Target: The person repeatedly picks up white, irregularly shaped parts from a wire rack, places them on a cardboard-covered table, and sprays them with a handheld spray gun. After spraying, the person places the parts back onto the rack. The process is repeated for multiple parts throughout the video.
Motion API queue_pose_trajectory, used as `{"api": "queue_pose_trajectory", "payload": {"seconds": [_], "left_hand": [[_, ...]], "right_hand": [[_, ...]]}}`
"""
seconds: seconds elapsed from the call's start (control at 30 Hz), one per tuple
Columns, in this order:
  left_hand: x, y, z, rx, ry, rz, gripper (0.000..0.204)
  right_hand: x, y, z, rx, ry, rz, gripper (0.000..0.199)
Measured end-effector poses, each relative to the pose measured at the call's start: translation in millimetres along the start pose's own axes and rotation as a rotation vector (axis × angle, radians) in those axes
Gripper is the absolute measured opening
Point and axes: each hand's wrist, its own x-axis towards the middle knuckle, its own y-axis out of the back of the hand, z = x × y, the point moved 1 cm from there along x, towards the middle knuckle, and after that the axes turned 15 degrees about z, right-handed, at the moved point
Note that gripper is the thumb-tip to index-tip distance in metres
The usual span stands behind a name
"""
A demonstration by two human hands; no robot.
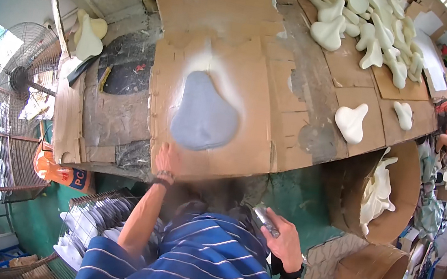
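Orange bag [69,174]: printed lettering, part on blue patch. Left hand [167,160] empty, fingers loose, at near edge of cardboard [257,95]. Grey saddle-shaped pad [205,116] on cardboard, just beyond. Right hand [286,246] grasping metallic tool [267,221].

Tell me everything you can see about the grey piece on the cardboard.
The grey piece is saddle-shaped, smooth and matte-looking, with rounded edges; material uncertain. It lies on cardboard, narrow end facing away, with whitish haze around that end. The left hand is beside its near left edge; contact is unclear.
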Motion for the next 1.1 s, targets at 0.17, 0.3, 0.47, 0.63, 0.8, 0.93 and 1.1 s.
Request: {"api": "queue_pose_trajectory", "payload": {"seconds": [0.17,0.3,0.47,0.63,0.8,0.93,1.1], "left_hand": [[32.8,-22.1,11.2,-0.06,0.16,0.122,0.053],[43.3,-21.4,11.7,-0.06,0.172,0.101,0.055],[50.6,-13.4,22.9,-0.209,0.371,0.133,0.058],[61.7,-43.3,23.2,-1.108,1.028,0.129,0.052],[111.9,-55.5,27.7,-1.817,1.374,0.013,0.03],[173.9,-13.4,40.7,-2.054,0.966,-0.059,0.005],[197.6,116.5,91.0,-2.248,0.607,0.122,0.026]], "right_hand": [[0.1,4.2,-1.9,-0.021,0.007,-0.014,0.048],[1.3,3.9,2.3,-0.014,0.002,0.004,0.048],[0.7,3.4,7.0,-0.006,-0.014,0.005,0.048],[2.7,-0.6,16.0,-0.036,0.069,0.008,0.051],[3.0,3.7,17.5,-0.021,0.077,0.028,0.051],[1.6,7.0,19.6,-0.03,0.1,0.02,0.05],[4.1,11.3,32.2,-0.038,0.078,-0.001,0.051]]}}
